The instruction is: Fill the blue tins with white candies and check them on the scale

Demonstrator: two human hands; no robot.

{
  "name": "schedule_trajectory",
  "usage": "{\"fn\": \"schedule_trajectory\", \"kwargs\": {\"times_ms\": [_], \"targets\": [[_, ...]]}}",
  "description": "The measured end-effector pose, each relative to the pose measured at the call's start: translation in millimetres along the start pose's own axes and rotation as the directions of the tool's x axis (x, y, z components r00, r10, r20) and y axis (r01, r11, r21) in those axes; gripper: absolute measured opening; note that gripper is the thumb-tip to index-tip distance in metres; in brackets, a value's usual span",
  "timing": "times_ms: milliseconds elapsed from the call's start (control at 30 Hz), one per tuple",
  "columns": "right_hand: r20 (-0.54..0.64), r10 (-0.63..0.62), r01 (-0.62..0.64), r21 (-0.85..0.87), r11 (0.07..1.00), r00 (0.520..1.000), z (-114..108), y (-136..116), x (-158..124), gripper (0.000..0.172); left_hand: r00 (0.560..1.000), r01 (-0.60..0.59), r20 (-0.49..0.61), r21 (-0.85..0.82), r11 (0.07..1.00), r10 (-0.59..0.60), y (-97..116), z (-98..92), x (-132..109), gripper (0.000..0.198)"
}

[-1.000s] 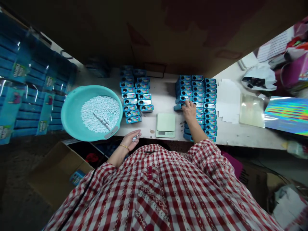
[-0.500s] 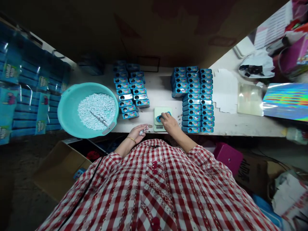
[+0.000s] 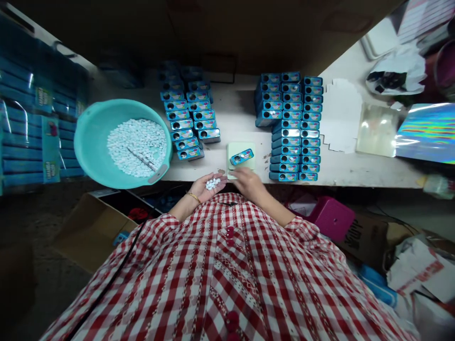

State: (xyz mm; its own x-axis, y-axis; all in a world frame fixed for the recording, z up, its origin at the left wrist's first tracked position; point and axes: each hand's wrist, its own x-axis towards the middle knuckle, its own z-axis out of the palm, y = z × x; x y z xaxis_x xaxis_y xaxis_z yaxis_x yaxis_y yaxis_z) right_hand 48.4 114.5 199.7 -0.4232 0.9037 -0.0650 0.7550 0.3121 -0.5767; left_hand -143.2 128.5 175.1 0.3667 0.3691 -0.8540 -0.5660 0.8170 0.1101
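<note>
My left hand [image 3: 199, 190] is palm up in front of the table edge, cupped under a small heap of white candies [image 3: 213, 183]. A blue tin [image 3: 245, 157] with a round dark opening lies slanted on a small pale-green scale [image 3: 234, 148]. My right hand [image 3: 251, 187] is by the scale's near edge, off the tin; its fingers are smeared by motion. To the left, a turquoise basin [image 3: 93, 158] holds many more white candies with a thin scoop or stick [image 3: 140, 158] lying on them.
Rows of similar blue tins [image 3: 177, 124] stand left of the scale, and more rows [image 3: 291, 142] stand to its right. Wrapped packs of blue tins [image 3: 30, 123] are stacked at far left. A large cardboard box [image 3: 249, 33] overhangs the back. A pink stool [image 3: 332, 219] is below the table.
My right hand has let go of the tin on the scale and moved back toward my left hand. My left hand has opened out, showing the candies. The camera view has shifted.
</note>
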Motion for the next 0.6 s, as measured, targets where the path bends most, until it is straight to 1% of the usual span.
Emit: {"fn": "schedule_trajectory", "kwargs": {"times_ms": [33, 100, 167, 233, 300, 333, 600], "targets": [[0.090, -0.043, 0.046, -0.031, 0.998, 0.995, 8, -12, 3, 0.030, 1.000, 0.012, 0.008, -0.002, 1.000, -0.012, -3, 0.3, 0, 0.025], [0.226, -0.070, 0.097, -0.111, 0.989, 0.972, 22, -31, 11, 0.028, 1.000, 0.014, 0.002, -0.012, 1.000, -0.014, -8, 0.5, -1, 0.027], [0.320, -0.103, 0.160, -0.160, 0.974, 0.942, 32, -41, 17, 0.025, 1.000, 0.021, -0.020, -0.019, 1.000, -0.021, -10, 0.0, -3, 0.028], [0.377, -0.161, 0.238, -0.165, 0.957, 0.912, 36, -44, 22, 0.024, 0.998, 0.041, -0.043, -0.029, 0.999, -0.042, -11, -1.1, -6, 0.028], [0.398, -0.205, 0.287, -0.157, 0.945, 0.894, 38, -43, 23, 0.023, 0.996, 0.056, -0.066, -0.039, 0.998, -0.059, -10, -2.8, -9, 0.027], [0.398, -0.213, 0.294, -0.156, 0.943, 0.892, 39, -43, 23, 0.022, 0.995, 0.057, -0.074, -0.041, 0.998, -0.060, -10, -3.8, -10, 0.026], [0.393, -0.232, 0.300, -0.122, 0.946, 0.890, 44, -40, 22, 0.018, 0.994, 0.032, -0.106, -0.020, 0.999, -0.034, -10, -10.3, -8, 0.021]]}}
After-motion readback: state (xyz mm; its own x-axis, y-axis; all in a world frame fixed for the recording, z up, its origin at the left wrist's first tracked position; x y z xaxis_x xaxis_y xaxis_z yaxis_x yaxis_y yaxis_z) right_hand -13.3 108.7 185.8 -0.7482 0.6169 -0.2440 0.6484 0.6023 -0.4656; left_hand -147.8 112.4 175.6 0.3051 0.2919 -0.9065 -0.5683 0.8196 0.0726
